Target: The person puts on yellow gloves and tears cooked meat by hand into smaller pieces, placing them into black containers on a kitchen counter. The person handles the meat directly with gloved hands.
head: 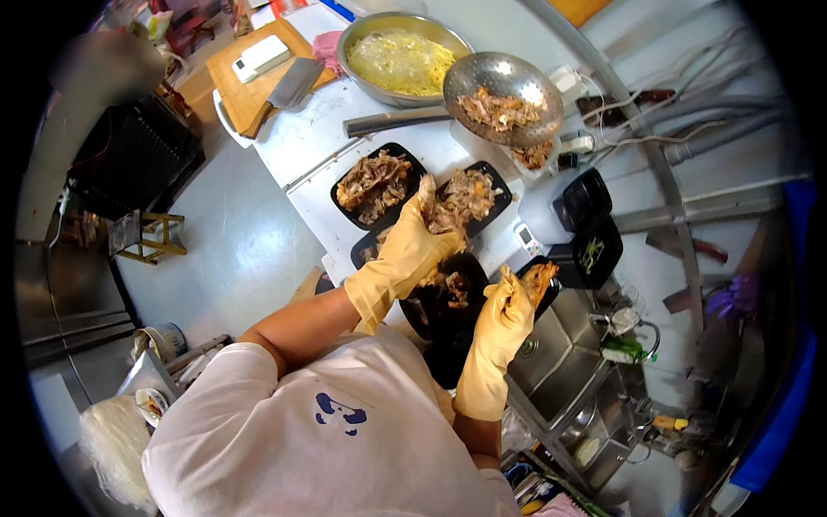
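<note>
My left hand [413,239], in a yellow rubber glove, has a clump of shredded meat [446,216] between thumb and fingers, at the near edge of a black plastic tray [501,201] heaped with the same meat. My right hand [507,307], gloved alike, is curled against a piece of browned meat [541,281] at a small black tray [550,298]; whether its fingers hold anything is hidden. Between my hands sits a black container [475,271] with dark meat scraps. Another filled black tray [413,158] lies beyond my left hand, and one more [356,249] is partly covered by my left glove.
Beyond the trays, a perforated steel strainer [504,70] holds meat beside a steel bowl [452,32] of yellow noodles. A cleaver [296,83] rests on a wooden cutting board [223,71]. At right are stacked black containers [585,197] and a steel sink [555,342].
</note>
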Tool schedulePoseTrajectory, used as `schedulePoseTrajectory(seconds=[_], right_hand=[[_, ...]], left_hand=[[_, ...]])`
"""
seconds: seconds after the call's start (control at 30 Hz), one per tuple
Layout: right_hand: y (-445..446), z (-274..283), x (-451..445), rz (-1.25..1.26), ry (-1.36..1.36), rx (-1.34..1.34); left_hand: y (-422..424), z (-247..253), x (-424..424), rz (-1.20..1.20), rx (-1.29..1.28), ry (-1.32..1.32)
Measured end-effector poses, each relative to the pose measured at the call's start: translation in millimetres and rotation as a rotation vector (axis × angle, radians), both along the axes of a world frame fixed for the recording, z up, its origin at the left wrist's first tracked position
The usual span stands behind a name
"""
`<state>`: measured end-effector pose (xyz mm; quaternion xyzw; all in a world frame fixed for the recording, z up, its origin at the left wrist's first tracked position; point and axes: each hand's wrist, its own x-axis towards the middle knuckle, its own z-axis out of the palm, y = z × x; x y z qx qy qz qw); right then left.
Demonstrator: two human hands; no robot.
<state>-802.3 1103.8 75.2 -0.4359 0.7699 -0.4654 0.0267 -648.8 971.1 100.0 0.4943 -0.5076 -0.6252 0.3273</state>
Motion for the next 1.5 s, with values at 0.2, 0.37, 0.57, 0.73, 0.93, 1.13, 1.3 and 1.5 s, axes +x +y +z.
schedulePoseTrajectory(seconds=[0.2,0.37,0.57,0.73,0.93,1.13,1.3,1.5], right_hand=[[-103,26,-61,0.056,0.168,0.189],[-206,9,-160,0.080,0.069,0.144],[-192,36,-92,0.383,-0.295,0.241],[-113,40,-11,0.581,-0.068,0.246],[-111,15,-26,0.500,0.118,0.205],[-119,19,-6,0.172,-0.792,0.134],[-146,7,-11,0.010,-0.863,-0.152],[-223,30,-110,-0.247,-0.395,0.191]], left_hand=[[-7,-12,12,-0.030,0.023,-0.076],[-9,-29,8,0.032,-0.209,-0.071],[-26,-16,28,0.050,-0.120,-0.168],[-33,-10,15,0.018,-0.134,-0.094],[-39,0,-5,-0.109,0.033,-0.060],[-59,-28,-15,-0.158,0.007,0.425],[-83,-35,1,-0.146,0.009,0.293],[-91,-60,16,-0.113,0.144,0.194]])
